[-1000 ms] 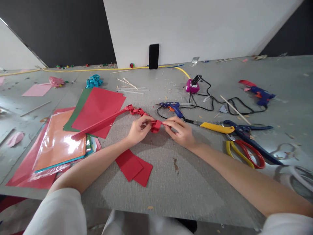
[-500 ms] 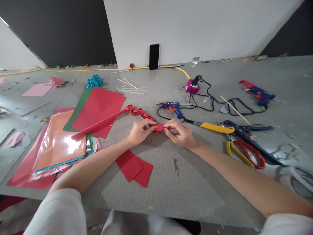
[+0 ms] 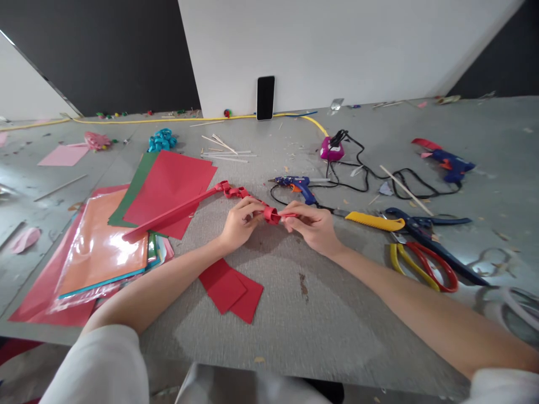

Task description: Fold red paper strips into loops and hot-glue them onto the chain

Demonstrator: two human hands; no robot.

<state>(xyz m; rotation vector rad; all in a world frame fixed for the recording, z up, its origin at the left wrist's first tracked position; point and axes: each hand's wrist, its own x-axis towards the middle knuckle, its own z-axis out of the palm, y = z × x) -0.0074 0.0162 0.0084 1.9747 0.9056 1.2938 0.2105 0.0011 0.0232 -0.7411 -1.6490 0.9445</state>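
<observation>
Red paper chain point(image 3: 231, 191) is out in the middle of the desk point(image 3: 328, 325), a curly run of small folded links that carries on from a long red stem point(image 3: 177, 214) and ends between the two hands. What I'd worry about is the end loop: it looks like thin paper, so if the hands pull against each other it could crease, tear or pop open at a join. Squeezing too hard might flatten the curl, and a sloppy pinch could let the narrow strip slip or go in skewed. The nearer blue glue gun point(image 3: 295, 181) lies just beyond the fingers, so a careless nudge might bump its nozzle or snag the cord; can't tell if it's hot. As for the grip, the left hand point(image 3: 241, 225) is pinched down on the chain just beside that last loop, fingertips about closed with only paper between them. The right hand point(image 3: 312, 225) has thumb and finger clamped on a red strip point(image 3: 290, 215) at the loop's other side, barely any opening there either. Farther out, two red paper pieces point(image 3: 229, 289) overlap nearer the body, red sheets point(image 3: 172, 182) sit off to the left, and the scissors point(image 3: 433, 264) are over on the right.
</observation>
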